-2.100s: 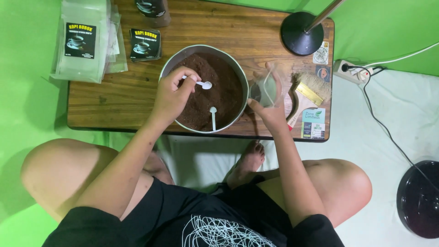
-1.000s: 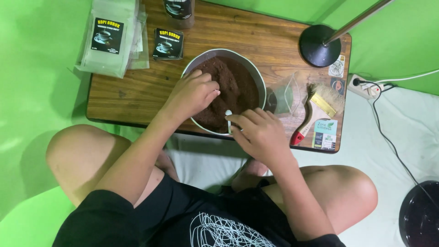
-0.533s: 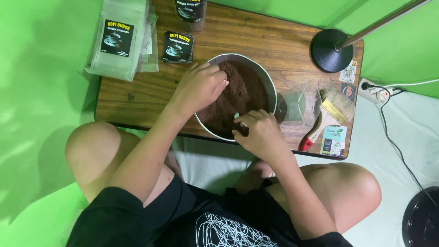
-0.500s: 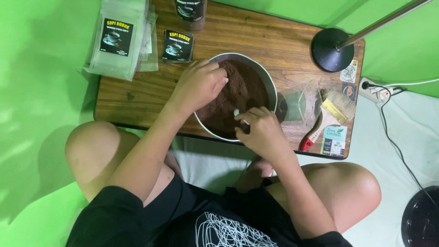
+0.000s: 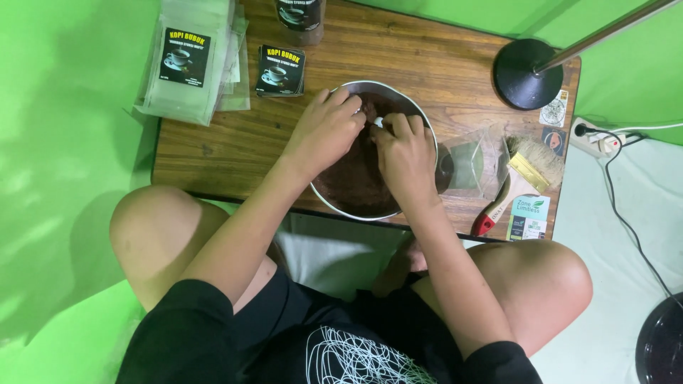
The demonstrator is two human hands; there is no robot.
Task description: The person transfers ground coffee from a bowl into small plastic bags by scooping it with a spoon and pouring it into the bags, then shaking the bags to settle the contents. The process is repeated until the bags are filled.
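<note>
A round metal bowl of dark brown powder sits on a low wooden table. Both my hands are over the bowl's far half with their fingertips together. My left hand is curled, and so is my right hand. A small white spoon shows between the two sets of fingertips, pinched there. Most of the spoon is hidden by my fingers, and I cannot tell whether a second one is held.
Clear pouches with black labels, a stack of black labels and a dark jar lie at the table's far left. A clear empty pouch, a brush and a black lamp base are at the right.
My right hand left the table's right side, took the spoon lying in the bowl, and moved up to meet my left hand. The view shifted right and down.
</note>
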